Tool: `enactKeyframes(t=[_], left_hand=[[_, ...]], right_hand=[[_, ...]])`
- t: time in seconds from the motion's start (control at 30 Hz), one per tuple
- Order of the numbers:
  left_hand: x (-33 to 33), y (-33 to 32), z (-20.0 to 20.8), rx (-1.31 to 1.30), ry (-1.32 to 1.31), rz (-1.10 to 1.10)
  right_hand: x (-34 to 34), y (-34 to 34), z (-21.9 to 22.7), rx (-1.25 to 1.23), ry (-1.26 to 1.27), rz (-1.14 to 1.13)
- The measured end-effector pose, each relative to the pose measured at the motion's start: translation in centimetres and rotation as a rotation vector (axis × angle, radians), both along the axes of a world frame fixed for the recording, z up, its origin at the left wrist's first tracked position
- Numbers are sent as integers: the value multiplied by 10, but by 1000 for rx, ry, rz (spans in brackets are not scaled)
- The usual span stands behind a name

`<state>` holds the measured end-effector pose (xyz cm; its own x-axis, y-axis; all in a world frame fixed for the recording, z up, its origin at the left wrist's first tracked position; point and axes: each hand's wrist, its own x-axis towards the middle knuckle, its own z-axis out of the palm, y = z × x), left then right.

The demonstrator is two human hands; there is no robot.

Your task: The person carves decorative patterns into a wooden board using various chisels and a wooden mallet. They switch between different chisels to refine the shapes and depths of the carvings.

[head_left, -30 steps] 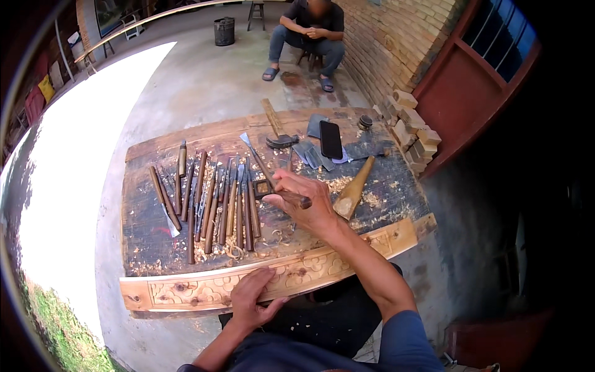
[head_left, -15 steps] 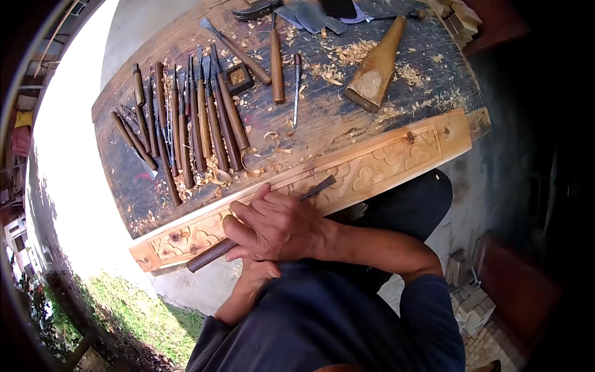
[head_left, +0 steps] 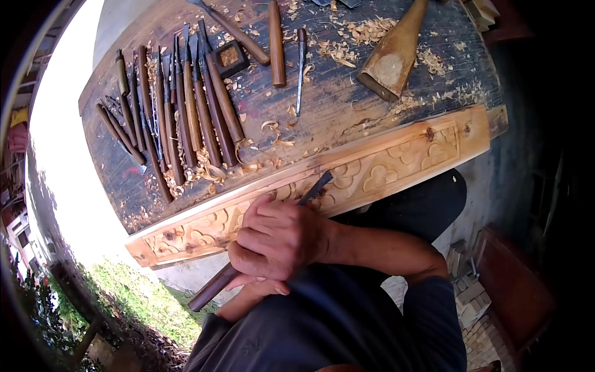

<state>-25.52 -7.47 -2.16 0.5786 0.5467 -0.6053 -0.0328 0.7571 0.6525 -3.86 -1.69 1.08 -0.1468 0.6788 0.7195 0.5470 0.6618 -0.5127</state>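
Note:
My right hand [head_left: 273, 239] is wrapped round a chisel [head_left: 214, 288] with a dark wooden handle and a flat dark blade. Its handle end sticks out at the lower left, and its blade tip rests over the carved middle of a long wooden board [head_left: 378, 175]. Raised petal and scroll shapes run along the board's recessed panel, and part of them lies behind my right hand. Below the right hand, close against it and the handle, is my left hand [head_left: 266, 287]. Most of its fingers are hidden, so its grip cannot be made out.
The board lies along the near edge of a worn wooden table [head_left: 334, 133]. Several wood-handled carving tools [head_left: 186, 111] lie at left, near a small dark square block [head_left: 230, 57]. A slim tool [head_left: 301, 71] and a wooden mallet [head_left: 390, 68] lie farther right among shavings [head_left: 372, 30].
The view has shifted, so the table tools sit higher and the hammer at the far edge is out of sight. The chisel is tilted more steeply, its handle end lower; my right hand stays wrapped round it.

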Motion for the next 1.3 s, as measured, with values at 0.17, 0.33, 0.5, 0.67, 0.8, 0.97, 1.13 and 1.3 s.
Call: enactKeyframes(t=[0.17,0.33,0.5,0.67,0.8,0.97,1.13,1.3], left_hand=[[-1,-3,-1,14,13,-46],[-5,-7,0,34,24,-87],[-7,-9,-1,58,32,-127],[-10,-15,0,86,42,-156],[-11,-14,2,113,65,-163],[-11,-8,6,116,112,-169],[6,3,20,115,83,-128],[10,3,25,102,83,-57]], right_hand=[[-2,-1,-9,-3,53,29],[-2,-2,-9,-3,59,36],[0,-2,-10,15,27,22],[0,-1,-13,33,-3,6],[2,0,-12,5,-21,32],[-2,0,-16,9,-26,-20],[-2,1,-17,-6,-13,-8],[-3,1,-17,-21,-10,-29]])
